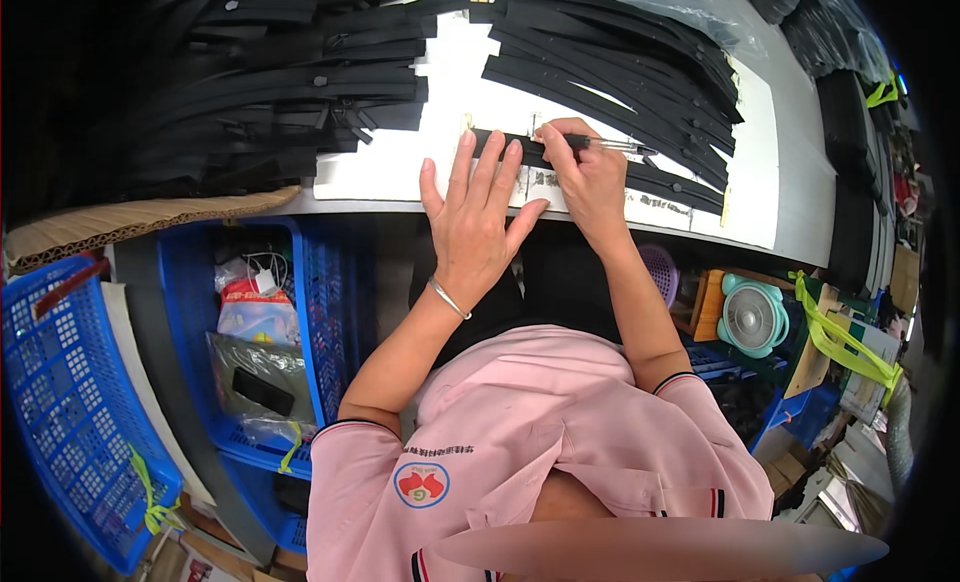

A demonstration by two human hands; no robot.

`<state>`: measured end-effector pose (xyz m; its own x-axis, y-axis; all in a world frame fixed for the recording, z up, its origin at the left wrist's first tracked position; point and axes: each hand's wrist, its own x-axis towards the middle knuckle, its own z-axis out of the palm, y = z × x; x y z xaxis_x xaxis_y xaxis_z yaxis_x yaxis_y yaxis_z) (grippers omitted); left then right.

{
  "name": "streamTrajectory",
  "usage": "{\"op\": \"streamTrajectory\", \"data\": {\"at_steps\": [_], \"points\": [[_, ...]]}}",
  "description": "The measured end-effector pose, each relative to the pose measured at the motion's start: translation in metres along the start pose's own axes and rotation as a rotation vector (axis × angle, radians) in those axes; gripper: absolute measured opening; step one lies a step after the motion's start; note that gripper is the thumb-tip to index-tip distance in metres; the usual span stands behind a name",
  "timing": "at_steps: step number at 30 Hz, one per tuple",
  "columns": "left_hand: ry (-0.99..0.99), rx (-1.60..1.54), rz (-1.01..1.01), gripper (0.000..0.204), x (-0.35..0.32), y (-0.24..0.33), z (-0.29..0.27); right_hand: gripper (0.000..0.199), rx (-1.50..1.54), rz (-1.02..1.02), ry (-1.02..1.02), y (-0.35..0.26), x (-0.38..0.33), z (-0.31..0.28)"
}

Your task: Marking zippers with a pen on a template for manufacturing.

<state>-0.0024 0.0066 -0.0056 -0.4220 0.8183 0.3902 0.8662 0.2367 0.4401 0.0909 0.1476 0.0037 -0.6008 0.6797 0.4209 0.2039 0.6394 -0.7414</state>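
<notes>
A long black strip, like a zipper [682, 189], lies across the white sheet [752, 172] at the table's near edge. My left hand [475, 207] rests on the strip's left end, palm down and fingers spread. A pen [618, 144] is pinched in my right hand [592, 187], just above the strip, with its barrel pointing right. The fingers hide the pen's writing tip. Dark marks show on the sheet beside the strip. More black strips lie in a fanned pile [610, 72] beyond my hands, and another pile [340, 82] lies to the left.
Below the table at left stand a blue crate [312, 322] with bags and a phone [263, 390], and another blue basket [70, 382]. Corrugated cardboard [150, 217] lies along the table's left edge. At right, a small turquoise fan [752, 315] stands below the tabletop.
</notes>
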Motion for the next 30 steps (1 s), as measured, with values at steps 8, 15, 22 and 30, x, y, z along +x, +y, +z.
{"op": "streamTrajectory", "data": {"at_steps": [8,15,22,30], "points": [[0.004,0.038,0.014,0.066,-0.001,-0.001,0.002,0.018,0.208,0.212,-0.051,-0.013,0.001,-0.009],[0.010,0.036,0.022,0.065,0.000,-0.001,0.004,0.019,0.163,0.143,-0.101,-0.008,-0.002,-0.007],[-0.013,0.063,0.022,0.064,0.001,0.000,0.003,0.021,0.055,0.181,-0.172,-0.006,0.002,-0.009],[-0.019,0.086,0.034,0.067,0.000,-0.001,0.004,0.016,0.303,0.281,0.210,0.002,-0.015,-0.066]]}}
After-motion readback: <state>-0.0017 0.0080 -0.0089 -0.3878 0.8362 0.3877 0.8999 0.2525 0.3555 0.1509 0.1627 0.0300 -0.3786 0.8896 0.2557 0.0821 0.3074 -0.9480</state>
